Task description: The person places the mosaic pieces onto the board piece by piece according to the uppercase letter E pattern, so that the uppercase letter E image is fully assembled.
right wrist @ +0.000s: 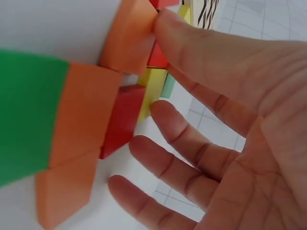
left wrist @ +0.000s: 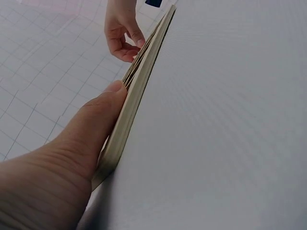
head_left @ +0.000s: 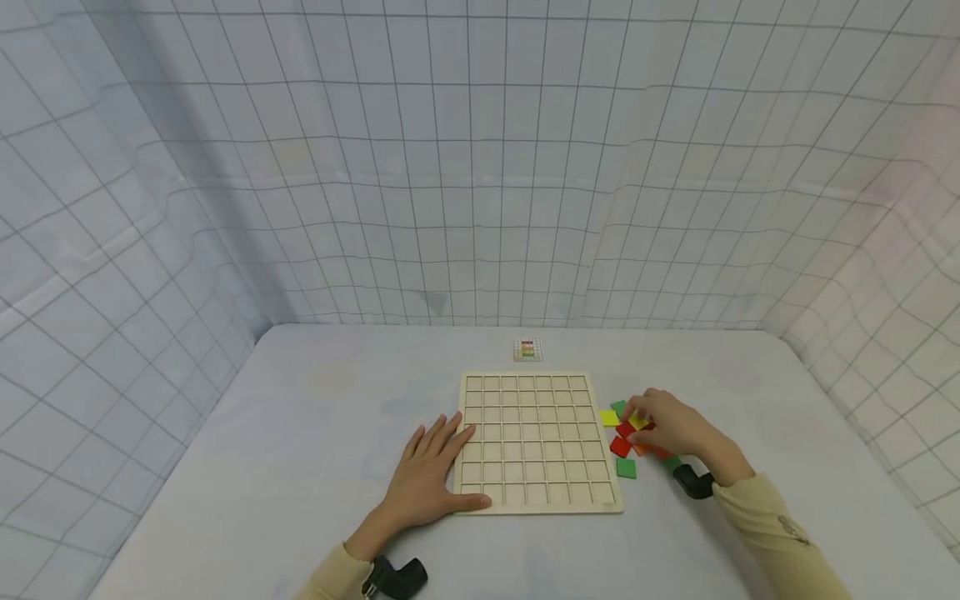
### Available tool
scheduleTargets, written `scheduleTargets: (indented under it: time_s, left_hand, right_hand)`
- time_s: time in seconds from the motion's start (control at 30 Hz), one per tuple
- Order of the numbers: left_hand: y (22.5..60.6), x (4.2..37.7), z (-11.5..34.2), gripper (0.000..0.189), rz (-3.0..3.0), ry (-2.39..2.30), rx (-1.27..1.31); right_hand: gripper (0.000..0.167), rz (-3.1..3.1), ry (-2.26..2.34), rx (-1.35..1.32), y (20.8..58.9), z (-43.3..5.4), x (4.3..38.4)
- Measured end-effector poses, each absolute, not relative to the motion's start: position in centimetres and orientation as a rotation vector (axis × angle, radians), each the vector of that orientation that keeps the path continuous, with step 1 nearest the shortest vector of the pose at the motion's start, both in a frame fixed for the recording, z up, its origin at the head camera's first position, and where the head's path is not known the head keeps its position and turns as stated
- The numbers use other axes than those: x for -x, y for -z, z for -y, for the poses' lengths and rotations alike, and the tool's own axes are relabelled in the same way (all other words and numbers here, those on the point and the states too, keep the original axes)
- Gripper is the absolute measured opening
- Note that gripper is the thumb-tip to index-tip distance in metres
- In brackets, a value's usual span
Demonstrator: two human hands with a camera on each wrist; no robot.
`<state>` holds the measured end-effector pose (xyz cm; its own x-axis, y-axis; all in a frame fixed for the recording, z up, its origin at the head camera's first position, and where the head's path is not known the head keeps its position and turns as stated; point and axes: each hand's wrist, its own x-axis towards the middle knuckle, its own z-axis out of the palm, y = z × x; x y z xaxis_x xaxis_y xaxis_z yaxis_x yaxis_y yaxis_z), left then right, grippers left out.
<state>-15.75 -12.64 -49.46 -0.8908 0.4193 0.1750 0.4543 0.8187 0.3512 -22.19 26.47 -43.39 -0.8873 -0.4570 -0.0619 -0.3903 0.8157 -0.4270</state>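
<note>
My left hand point(head_left: 426, 483) rests with spread fingers along the left side of a pale wooden grid board point(head_left: 536, 440). Its thumb point(left wrist: 103, 108) lies over the board's near rim. Beyond the board's right side, my right hand point(head_left: 675, 425) reaches down into a cluster of small coloured tiles. Its thumb and index finger pinch a red tile point(head_left: 625, 429), much of it covered by the thumb in the right wrist view. The other fingers are loosely bent beside a yellow tile point(right wrist: 152, 91) and a dark red tile point(right wrist: 123, 119).
Around the right hand lie another red tile point(head_left: 620, 447), a green tile point(head_left: 626, 468), a yellow tile point(head_left: 609, 418) and an orange tile point(right wrist: 132, 38). A small card point(head_left: 528, 350) with a coloured grid pattern is behind the board. Grid-patterned curtains point(head_left: 480, 167) surround the white table point(head_left: 315, 433).
</note>
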Motion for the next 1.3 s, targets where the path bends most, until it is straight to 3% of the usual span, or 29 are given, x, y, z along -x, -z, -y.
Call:
scheduleTargets:
  time_s: [1.03, 1.3]
  left_hand:
    - [49.6, 15.9, 12.6, 0.104, 2.906, 0.570, 0.723]
    - [49.7, 15.8, 12.6, 0.104, 2.901, 0.568, 0.719]
  right_hand:
    - [0.024, -2.709, 0.724, 0.304, 43.0, -25.8, 22.6]
    - [0.019, -2.737, 0.876, 0.448, 43.4, -26.3, 21.9]
